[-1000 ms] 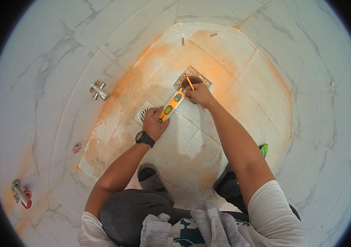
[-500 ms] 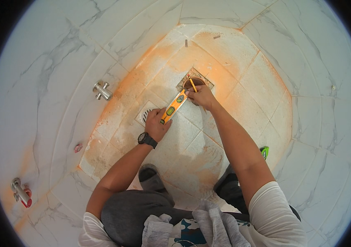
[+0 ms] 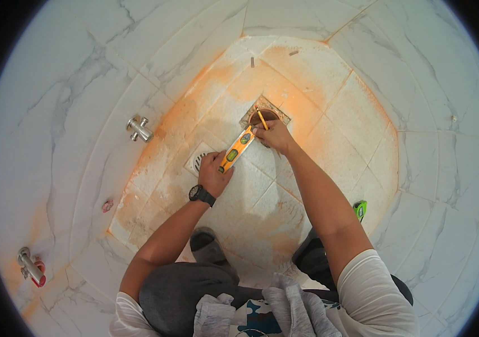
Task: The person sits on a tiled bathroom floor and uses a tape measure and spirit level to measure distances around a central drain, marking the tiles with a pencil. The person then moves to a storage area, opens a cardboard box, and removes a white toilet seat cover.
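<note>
Marble-patterned tiles stained orange surround an open floor drain hole [image 3: 264,116], and little has shifted over the last second: both hands have stayed put, so the marking looks to be still under way. Left hand [image 3: 213,174] presses the orange spirit level [image 3: 236,149] flat on the tiles, its long axis running from lower left up toward the hole. Right hand [image 3: 271,135] pinches a yellow pencil [image 3: 261,118], tip apparently at the hole's rim.

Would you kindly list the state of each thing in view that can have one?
Spirit level: flat on the floor, held by the left hand.
Pencil: gripped in the right hand, tip at the drain hole.
Drain hole: open, uncovered.
Floor grate: set in the tile, partly hidden by the left hand.
Floor tiles: stained orange.
</note>
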`<state>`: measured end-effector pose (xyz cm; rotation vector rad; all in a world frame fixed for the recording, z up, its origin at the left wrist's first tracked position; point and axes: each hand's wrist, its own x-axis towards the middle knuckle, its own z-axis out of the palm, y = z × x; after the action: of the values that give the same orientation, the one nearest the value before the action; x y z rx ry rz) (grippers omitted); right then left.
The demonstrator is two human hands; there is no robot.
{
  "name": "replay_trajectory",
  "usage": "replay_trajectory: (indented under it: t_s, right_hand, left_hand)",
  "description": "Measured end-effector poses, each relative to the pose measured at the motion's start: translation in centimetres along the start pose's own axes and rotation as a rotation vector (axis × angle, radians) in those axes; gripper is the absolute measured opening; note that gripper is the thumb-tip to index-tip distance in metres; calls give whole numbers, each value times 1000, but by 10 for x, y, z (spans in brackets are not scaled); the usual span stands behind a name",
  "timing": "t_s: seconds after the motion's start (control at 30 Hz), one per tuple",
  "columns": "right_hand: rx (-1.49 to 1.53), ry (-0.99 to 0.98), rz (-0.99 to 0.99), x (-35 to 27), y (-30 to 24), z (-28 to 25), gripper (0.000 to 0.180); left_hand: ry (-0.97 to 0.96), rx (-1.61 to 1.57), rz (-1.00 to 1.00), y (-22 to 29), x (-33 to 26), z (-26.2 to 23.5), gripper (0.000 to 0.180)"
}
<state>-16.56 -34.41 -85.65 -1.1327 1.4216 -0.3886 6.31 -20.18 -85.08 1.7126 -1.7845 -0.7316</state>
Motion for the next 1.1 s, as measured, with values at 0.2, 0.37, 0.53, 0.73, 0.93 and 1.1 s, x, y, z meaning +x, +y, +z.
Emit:
replay_trajectory:
  t_s: [0.2,0.37,0.53,0.73,0.93,1.1]
  right_hand:
    - [-48,17,-5,-2,-2,0,21]
    - [-127,46,-19,2,2,2,26]
    - [-151,36,-43,3,6,1,30]
    - [-218,56,-139,-3,-3,3,24]
    - [-167,353,-150,-25,-30,1,35]
    - [-142,287,-352,-76,-42,4,34]
  left_hand:
    - [-20,12,-41,8,1,-3,60]
    - [-62,77,-23,13,0,-6,58]
    - [-97,166,85,11,-1,-8,54]
    - [-151,175,127,14,1,-13,45]
    - [-367,438,195,20,20,-33,38]
    - [-577,546,223,14,47,-41,36]
